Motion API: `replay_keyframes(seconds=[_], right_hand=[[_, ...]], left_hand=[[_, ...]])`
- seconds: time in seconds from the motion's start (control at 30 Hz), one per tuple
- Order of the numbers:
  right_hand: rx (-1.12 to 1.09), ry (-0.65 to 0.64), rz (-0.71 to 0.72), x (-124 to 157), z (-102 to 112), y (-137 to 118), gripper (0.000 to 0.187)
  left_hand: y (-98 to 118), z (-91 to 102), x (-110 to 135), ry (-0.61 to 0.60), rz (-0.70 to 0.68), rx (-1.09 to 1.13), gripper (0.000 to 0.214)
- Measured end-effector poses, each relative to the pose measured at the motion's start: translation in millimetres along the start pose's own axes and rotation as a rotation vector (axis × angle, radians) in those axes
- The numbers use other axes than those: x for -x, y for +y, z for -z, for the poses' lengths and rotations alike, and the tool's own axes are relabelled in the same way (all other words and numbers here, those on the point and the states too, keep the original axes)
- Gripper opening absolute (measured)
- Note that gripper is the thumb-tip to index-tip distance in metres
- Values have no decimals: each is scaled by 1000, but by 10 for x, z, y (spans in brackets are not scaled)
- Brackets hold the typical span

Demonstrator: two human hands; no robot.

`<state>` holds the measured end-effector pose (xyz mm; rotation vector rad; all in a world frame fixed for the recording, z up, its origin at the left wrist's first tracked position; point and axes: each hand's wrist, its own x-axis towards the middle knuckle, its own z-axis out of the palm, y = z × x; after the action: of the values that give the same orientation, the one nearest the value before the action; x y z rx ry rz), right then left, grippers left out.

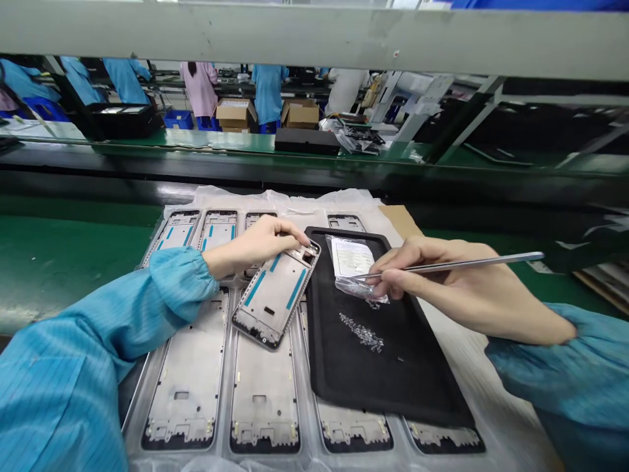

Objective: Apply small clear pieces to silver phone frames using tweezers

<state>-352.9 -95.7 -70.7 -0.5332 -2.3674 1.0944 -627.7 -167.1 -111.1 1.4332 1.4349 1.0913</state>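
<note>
My left hand is closed on the top end of a silver phone frame with blue strips, holding it tilted above rows of similar frames. My right hand pinches metal tweezers, whose tips point left at a small clear plastic bag with a white label. The bag lies on a black tray. A little heap of tiny metal parts sits on the tray below the bag. Both sleeves are blue.
Several phone frames lie in rows on white plastic sheeting over a green bench. A conveyor runs behind, with cardboard boxes and black trays on it. People in blue and pink coats stand farther back. A grey beam crosses overhead.
</note>
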Motion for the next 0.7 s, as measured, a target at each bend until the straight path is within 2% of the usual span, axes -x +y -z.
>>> replay_keyframes(seconds=[0.1, 0.23, 0.47, 0.57, 0.7], right_hand=[[52, 89, 54, -141, -23, -86, 38], [29, 39, 88, -324, -120, -93, 39], [37, 39, 128, -405, -207, 60, 27], [29, 33, 130, -395, -215, 97, 24], [30, 58, 125, -375, -231, 90, 23]], left_hand=[[81, -28, 74, -94, 5, 24, 16], [121, -38, 129, -183, 51, 195, 19], [-89, -47, 56, -325, 31, 426, 16], [-179, -79, 29, -306, 50, 478, 18], [-240, -108, 5, -185, 43, 490, 21]])
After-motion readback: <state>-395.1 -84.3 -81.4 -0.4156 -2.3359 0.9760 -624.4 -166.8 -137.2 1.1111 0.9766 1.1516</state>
